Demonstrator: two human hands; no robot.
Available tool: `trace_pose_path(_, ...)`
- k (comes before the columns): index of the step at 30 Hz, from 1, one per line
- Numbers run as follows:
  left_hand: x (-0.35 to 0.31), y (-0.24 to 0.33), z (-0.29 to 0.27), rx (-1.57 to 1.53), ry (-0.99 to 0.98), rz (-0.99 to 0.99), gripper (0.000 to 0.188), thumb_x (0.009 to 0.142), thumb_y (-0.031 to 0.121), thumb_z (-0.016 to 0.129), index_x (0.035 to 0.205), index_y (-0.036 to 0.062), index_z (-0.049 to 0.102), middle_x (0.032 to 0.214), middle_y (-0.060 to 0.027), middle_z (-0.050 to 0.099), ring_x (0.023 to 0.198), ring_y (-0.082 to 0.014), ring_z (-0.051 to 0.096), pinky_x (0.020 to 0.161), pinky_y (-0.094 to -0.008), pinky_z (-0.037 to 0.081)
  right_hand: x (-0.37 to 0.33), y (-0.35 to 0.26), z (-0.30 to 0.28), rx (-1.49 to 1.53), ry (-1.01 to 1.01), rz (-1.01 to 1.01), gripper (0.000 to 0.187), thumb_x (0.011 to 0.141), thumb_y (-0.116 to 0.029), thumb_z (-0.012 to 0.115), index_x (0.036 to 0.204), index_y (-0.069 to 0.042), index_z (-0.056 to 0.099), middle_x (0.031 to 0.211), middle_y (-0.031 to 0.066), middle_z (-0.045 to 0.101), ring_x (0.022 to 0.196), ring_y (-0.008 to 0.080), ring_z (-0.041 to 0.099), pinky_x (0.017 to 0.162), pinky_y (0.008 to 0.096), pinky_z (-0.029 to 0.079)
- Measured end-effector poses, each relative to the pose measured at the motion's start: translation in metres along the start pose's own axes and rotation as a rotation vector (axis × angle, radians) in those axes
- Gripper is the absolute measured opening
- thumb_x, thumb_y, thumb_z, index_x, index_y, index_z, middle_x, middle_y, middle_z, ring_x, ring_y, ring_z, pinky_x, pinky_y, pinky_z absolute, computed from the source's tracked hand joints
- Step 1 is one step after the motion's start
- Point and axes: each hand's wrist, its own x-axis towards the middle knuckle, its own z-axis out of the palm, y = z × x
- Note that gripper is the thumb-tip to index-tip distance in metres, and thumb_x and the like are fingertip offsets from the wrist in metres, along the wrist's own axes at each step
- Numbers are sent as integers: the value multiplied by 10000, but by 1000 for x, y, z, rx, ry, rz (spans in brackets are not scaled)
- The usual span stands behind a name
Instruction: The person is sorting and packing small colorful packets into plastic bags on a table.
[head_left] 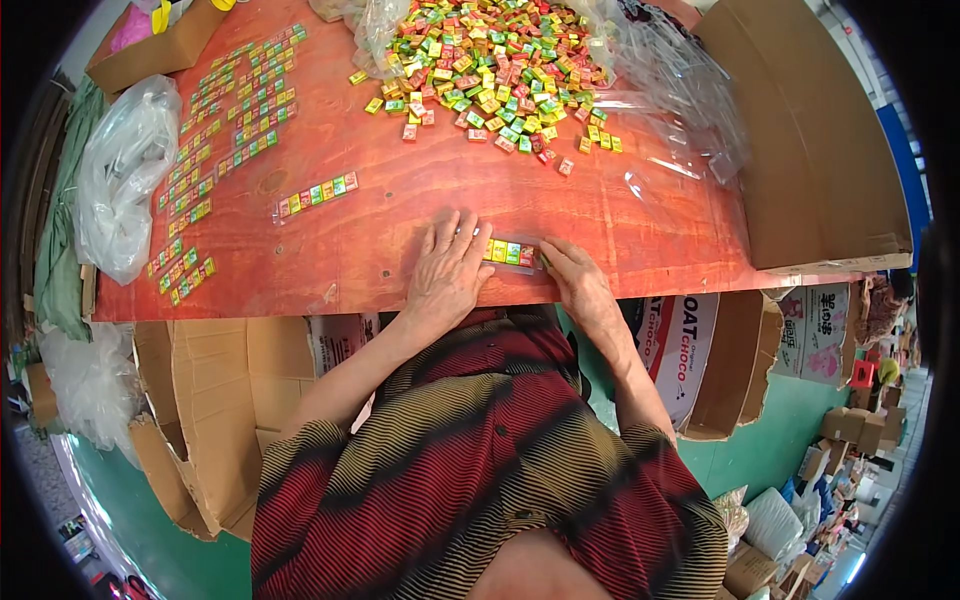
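Observation:
A short row of small boxes in a clear plastic sleeve lies near the front edge of the red table, yellow, green and red faces up. My left hand rests flat over the row's left end, fingers stretched out, covering part of it. At the right end, my right hand has its fingers and thumb closed round a small greenish box, mostly hidden by the fingertips. Farther left lies another sleeved row of small boxes, untouched. A big heap of loose small boxes in red, yellow and green spreads beyond my hands.
Many sleeved rows lie at the table's left, beside a crumpled clear bag. Clear plastic sleeves pile right of the heap. A cardboard box stands at the right edge. Open cartons sit below the table's front edge.

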Motion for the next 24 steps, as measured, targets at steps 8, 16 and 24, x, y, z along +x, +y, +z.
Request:
trace_pose_path(8,-2,0,-4,-164,65,-68,574,772,184,595,1258,-22,369,1240,-209,416,1166,-364,378,984,-455,290,12,-29,10,-157,-62,215,280,754,-31,555,1028,20,525,939,198,520,814,360,558,670,406,479)
trace_pose_path(16,-13,-36,-1,-823,120,-282,471,869,123,475,1287,-39,330,1282,-224,401,1207,-317,386,987,-352,314,24,-29,3,-54,-114,93,204,745,-78,603,905,9,511,849,164,492,814,337,530,685,419,456)
trace_pose_path(24,-16,-22,-27,-363,102,-177,508,856,172,498,1299,-12,330,1327,-210,348,1247,-327,324,1006,-421,280,-1,-26,10,-185,-50,124,452,729,-152,636,1131,9,506,1144,143,503,1037,294,487,860,390,390)
